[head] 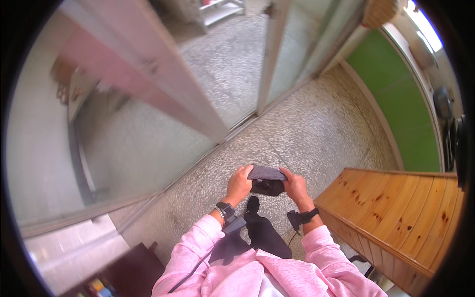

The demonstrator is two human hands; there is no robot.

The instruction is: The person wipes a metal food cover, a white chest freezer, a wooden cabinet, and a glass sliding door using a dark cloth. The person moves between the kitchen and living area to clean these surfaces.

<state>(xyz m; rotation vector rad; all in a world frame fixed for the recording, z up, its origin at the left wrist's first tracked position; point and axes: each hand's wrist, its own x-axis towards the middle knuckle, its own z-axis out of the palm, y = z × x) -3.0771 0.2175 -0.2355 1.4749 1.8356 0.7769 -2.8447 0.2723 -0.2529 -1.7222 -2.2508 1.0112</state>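
Between my two hands is a folded grey cloth (266, 173), held out in front of me over the floor. My left hand (240, 182) grips its left end, with the thumb on top. At the opposite end my right hand (297, 185) pinches the cloth. Just below the cloth shows a dark, crumpled item (268, 187); whether it is part of the cloth or a separate thing, I cannot tell. A watch (225, 211) and a strapped device are on my left wrist, and another black strapped device (297, 219) is on my right.
A wooden plank-topped cabinet (389, 215) stands close on my right. Glass sliding doors (148, 148) run along the left, with a gap onto speckled floor (230, 63). Green cabinet fronts (397, 100) line the far right below a counter with pans. A dark brown piece of furniture (133, 273) is at lower left.
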